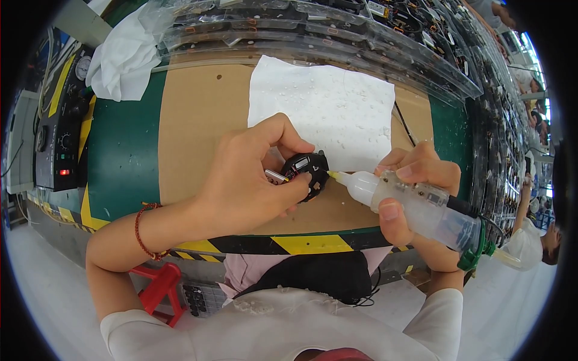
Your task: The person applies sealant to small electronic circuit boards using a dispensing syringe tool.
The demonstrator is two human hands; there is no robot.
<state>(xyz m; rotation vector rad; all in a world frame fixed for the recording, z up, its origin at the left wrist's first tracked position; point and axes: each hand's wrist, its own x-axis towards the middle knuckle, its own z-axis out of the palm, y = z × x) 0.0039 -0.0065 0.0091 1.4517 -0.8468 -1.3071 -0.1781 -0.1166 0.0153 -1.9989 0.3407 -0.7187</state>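
Between the thumb and fingers of my left hand (256,171) is a small round black device (314,174), tilted, with a little silvery part (276,177) beside it near my palm. My right hand (421,174) is closed around a translucent glue syringe (415,207) that has a white front end and a green cap at the back. Its yellowish tip (333,174) points left and reaches the device's right edge; whether it touches cannot be made out. Some of my left fingers are hidden behind the device.
Beyond my hands lies a white sheet (325,108) dotted with small clear blobs, on brown cardboard (198,114). A thin dark rod (406,123) rests right of it. Stacked clear trays (337,36) line the back. At left stand a black dispenser box (63,135) and crumpled white cloth (126,54).
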